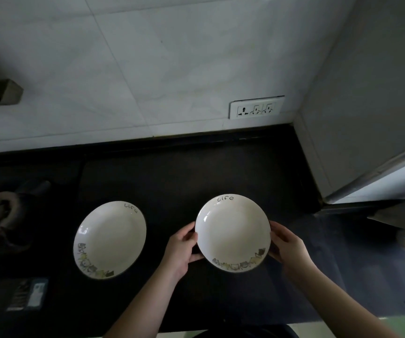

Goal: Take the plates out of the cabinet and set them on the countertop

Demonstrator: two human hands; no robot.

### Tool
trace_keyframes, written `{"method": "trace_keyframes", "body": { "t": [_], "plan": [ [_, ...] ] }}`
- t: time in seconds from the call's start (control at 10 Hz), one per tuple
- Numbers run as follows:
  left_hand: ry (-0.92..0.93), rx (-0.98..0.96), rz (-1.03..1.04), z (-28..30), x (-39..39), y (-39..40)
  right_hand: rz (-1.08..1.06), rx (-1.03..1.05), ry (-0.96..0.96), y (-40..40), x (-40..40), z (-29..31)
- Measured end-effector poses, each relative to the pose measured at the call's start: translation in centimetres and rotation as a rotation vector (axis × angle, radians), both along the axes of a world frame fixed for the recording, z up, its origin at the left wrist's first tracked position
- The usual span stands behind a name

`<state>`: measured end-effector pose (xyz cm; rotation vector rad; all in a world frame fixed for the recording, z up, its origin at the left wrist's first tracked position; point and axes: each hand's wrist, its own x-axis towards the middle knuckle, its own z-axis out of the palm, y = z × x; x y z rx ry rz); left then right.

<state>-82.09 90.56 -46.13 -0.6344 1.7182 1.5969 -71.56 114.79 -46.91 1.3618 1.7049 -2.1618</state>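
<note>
1. Two white plates are in view over the dark countertop (172,181). Both carry the word "life" on the far rim and a small drawn pattern on the near rim.
2. The left plate (110,240) lies on the counter by itself, well apart from either hand.
3. The right plate (232,232) is held from both sides. The left hand (180,250) grips its left edge and the right hand (288,247) its right edge, fingers curled under the rim and thumbs on top.
4. I cannot tell whether this plate already touches the counter or hangs just above it.
5. By my reckoning the plate is stiff glazed ceramic, with some weight, smooth enough to slip and quick to chip if set down hard.
6. Opposite edges are the sensible place to hold it, since that keeps it level; it should go down flat and gently, clear of the left plate.
7. A wall socket (257,108) sits on the tiled wall beyond, and the cabinet itself is not clearly in sight.
</note>
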Motion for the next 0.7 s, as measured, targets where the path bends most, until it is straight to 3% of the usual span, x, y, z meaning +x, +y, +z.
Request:
{"method": "trace_keyframes", "body": {
  "t": [0.5, 0.7],
  "plan": [
    [0.087, -0.055, -0.036, -0.9, -0.1, -0.1, 0.028, 0.047, -0.013, -0.4, 0.1, 0.3],
    [0.132, -0.209, -0.169, -0.1, -1.0, -1.4, 0.099, 0.195, -0.049, 0.0, -0.6, 1.8]
  ]
}}
